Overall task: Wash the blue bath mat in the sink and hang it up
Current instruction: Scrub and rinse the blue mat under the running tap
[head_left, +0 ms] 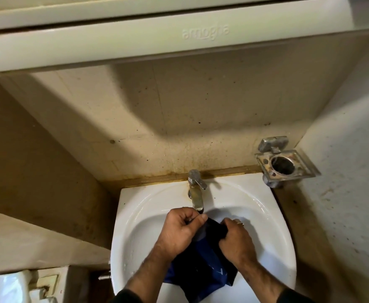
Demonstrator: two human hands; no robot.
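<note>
Over the white sink (273, 219), beneath the tap (196, 197) at twelve o'clock: blue bath mat (203, 265), bunched. Left hand (180, 231) and right hand (237, 240) each grip a fold, likely to scrub under the spout.

Dark blue mat (203, 265) (white sink (135, 206))
</note>
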